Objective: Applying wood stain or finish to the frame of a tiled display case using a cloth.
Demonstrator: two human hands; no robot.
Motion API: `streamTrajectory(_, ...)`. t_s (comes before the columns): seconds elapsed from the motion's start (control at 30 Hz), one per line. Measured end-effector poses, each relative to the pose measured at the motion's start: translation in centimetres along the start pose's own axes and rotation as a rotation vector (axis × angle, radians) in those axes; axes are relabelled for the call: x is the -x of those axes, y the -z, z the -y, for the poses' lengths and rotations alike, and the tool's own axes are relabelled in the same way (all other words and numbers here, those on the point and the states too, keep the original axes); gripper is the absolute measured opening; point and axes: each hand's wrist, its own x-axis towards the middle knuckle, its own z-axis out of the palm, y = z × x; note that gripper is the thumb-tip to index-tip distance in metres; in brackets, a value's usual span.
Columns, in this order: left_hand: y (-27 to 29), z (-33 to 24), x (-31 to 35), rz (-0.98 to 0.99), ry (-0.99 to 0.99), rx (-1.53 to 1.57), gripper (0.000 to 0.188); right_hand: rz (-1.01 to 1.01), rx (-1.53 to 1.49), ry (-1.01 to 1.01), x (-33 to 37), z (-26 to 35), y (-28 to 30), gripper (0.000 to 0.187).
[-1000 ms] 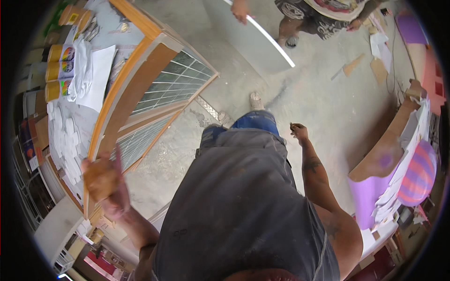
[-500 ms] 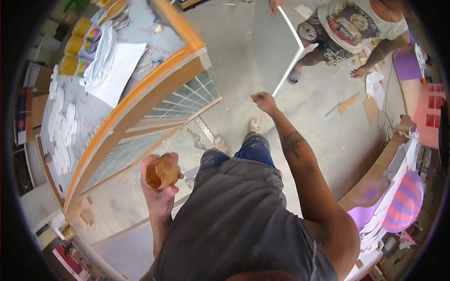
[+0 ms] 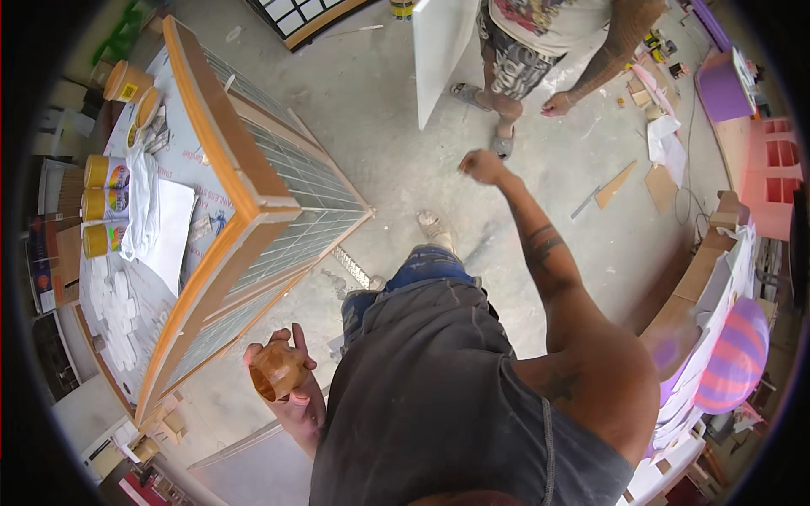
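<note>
At the lower left, my left hand (image 3: 301, 390) is wrapped round a brown cup (image 3: 281, 371). The cup is rounded and glossy, and its open mouth tilts toward the lower left. My right arm reaches forward over the floor, its hand (image 3: 483, 167) closed at the fingertips. Something small may be pinched there, but blur and size hide what it is. Between the hands and the worktop stands a tiled cabinet with an orange-brown wooden edge (image 3: 221, 253), nearest to my left hand.
On the cabinet top lie yellow-labelled jars (image 3: 103, 204), white sheets (image 3: 173, 232) and white cut-out pieces (image 3: 114, 316). Ahead, a co-worker (image 3: 540, 51) stands beside an upright white panel (image 3: 439, 59). At right are a striped purple-pink balloon shape (image 3: 736, 356), cardboard and a cable on the floor.
I have stepped forward past the cabinet, whose corner now shows its second side. The white panel has shifted left and the co-worker with it. The cup stays in my left hand.
</note>
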Motion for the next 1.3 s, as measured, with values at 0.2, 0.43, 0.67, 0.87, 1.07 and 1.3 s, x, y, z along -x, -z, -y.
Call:
streamTrajectory(0.2, -7.4, 1.5, -1.6, -0.119, 0.002, 0.046, 0.105, -0.254, -0.241, -0.036, -8.8, -3.9, 5.4, 0.022)
streamTrajectory(0.43, -11.0, 4.3, -1.2, -0.126, -0.02, 0.084, 0.103, 0.316, 0.068, -0.038, -12.0, -9.1, 7.3, 0.022)
streamTrajectory(0.67, -12.8, 4.5, -0.4, -0.193, -0.071, 0.047, 0.101, 0.019, 0.191, -0.378, -20.4, -15.3, 12.8, 0.024)
streamTrajectory(0.87, -13.9, 4.6, -1.2, -0.147, -0.082, -0.005, 0.097, -0.075, 0.425, -0.191, -26.9, -12.0, 18.3, 0.03)
streamTrajectory(1.07, -15.3, 4.0, -1.3, -0.207, -0.036, 0.01, 0.104, -0.047, 0.156, 0.188, -30.8, -3.9, 18.2, 0.032)
streamTrajectory(1.3, -16.1, 4.4, -0.6, -0.272, 0.015, 0.089, 0.102, 0.125, 0.094, 0.161, -29.0, -3.0, 11.6, 0.032)
